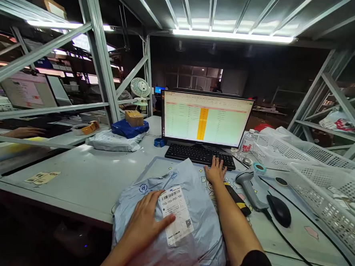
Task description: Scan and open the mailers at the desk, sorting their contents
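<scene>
A large pale plastic mailing bag (202, 215) lies at the front edge of the desk, with a white shipping label (176, 219) on it. My left hand (146, 219) rests flat on the bag, its thumb stretched over the label and its fingers at the label's upper left edge. Farther forward, my right hand (216, 171) is open with fingers spread, the fingertips on the right part of the black keyboard (188, 152). Behind the keyboard a monitor (181, 117) shows a spreadsheet with an orange column.
To the right lie a barcode scanner (250, 189), a black mouse (279, 210), a yellow-black box cutter (238, 199) and white plastic baskets (326, 198). A small carton (134, 118) sits on wrapped parcels (117, 140) at left. Another person's hand (25, 132) shows beyond the metal frame.
</scene>
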Available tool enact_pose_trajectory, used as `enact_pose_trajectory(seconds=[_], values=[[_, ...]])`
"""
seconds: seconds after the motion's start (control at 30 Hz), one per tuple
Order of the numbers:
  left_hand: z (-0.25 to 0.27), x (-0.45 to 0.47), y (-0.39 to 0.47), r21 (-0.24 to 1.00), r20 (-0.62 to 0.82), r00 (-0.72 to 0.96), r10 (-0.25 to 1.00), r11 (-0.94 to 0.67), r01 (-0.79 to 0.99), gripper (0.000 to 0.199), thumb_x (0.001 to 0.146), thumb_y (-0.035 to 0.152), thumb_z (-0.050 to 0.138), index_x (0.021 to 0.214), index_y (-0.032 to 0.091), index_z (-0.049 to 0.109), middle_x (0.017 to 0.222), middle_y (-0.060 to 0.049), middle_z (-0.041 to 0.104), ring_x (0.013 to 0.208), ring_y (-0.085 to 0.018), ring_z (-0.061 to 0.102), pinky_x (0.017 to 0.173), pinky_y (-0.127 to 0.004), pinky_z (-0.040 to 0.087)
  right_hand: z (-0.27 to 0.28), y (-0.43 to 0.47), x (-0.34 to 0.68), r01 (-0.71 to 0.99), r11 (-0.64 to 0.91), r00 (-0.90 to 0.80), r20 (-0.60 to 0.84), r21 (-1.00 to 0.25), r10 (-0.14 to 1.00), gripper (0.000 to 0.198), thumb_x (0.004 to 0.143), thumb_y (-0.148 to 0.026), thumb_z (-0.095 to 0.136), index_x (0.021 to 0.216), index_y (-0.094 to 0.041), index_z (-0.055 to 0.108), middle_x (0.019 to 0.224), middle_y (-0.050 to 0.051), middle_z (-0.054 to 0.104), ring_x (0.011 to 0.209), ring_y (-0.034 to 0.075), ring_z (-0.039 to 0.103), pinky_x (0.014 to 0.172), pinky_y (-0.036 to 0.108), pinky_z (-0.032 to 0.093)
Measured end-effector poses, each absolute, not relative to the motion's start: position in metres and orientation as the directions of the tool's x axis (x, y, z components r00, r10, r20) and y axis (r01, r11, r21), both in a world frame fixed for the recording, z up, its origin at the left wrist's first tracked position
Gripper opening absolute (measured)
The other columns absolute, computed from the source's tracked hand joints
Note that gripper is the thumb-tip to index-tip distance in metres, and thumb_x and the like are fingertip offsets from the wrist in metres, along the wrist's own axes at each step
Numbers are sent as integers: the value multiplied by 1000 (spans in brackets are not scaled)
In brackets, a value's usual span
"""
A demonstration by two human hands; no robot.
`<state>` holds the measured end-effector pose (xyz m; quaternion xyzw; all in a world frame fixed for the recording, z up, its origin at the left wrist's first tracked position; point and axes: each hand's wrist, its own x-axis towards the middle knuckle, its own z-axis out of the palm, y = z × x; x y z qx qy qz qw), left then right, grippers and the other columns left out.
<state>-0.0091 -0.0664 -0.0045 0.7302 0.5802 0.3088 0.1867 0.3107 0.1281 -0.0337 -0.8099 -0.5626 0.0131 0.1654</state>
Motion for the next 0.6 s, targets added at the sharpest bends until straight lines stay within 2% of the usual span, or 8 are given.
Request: enact_pose_trajectory(seconds=[0.2, 0.27, 0.37, 0.43, 0.5, 0.6], values=[[0, -10, -62, 694, 239, 109, 965, -248, 676, 66, 83, 65, 61, 131, 21, 65, 140, -15, 66, 133, -38, 60, 115, -55, 44, -30, 125, 310, 906, -300, 348, 121, -299, 930, 81, 108, -55, 37, 175, -18, 11, 179, 9, 17, 165, 37, 4, 130, 64, 3], [5, -12, -58, 731, 205, 84, 975, -210, 650, 59, 83, 65, 58, 121, 21, 67, 126, -13, 72, 119, -36, 67, 105, -50, 50, -29, 123, 309, 906, -283, 344, 158, -314, 926, 80, 108, -52, 41, 175, -18, 13, 178, 9, 18, 166, 35, 5, 131, 62, 4], [22, -18, -51, 761, 215, -1, 977, -167, 626, 45, 83, 62, 54, 100, 22, 65, 93, -6, 73, 85, -28, 68, 81, -39, 52, -26, 119, 309, 899, -250, 351, 248, -360, 903, 77, 106, -43, 46, 173, -15, 21, 177, 11, 21, 165, 33, 9, 132, 58, 6], [41, -26, -47, 765, 314, -117, 942, -178, 619, 40, 81, 61, 54, 92, 23, 61, 78, -1, 66, 67, -22, 58, 68, -33, 47, -23, 116, 309, 888, -235, 363, 292, -395, 885, 74, 106, -39, 46, 172, -11, 25, 176, 14, 24, 165, 33, 13, 132, 57, 9], [67, -37, -45, 741, 479, -244, 843, -240, 627, 38, 81, 59, 58, 91, 23, 61, 75, 0, 62, 62, -19, 52, 63, -31, 43, -20, 113, 309, 881, -226, 373, 316, -416, 872, 72, 106, -36, 44, 170, -9, 28, 175, 16, 27, 164, 33, 16, 132, 56, 10], [104, -55, -49, 583, 774, -353, 526, -375, 721, 33, 85, 54, 66, 92, 22, 60, 80, -2, 63, 69, -20, 56, 68, -32, 46, -16, 110, 308, 874, -203, 376, 350, -441, 858, 69, 105, -34, 42, 168, -7, 33, 173, 17, 31, 163, 32, 20, 132, 54, 10]])
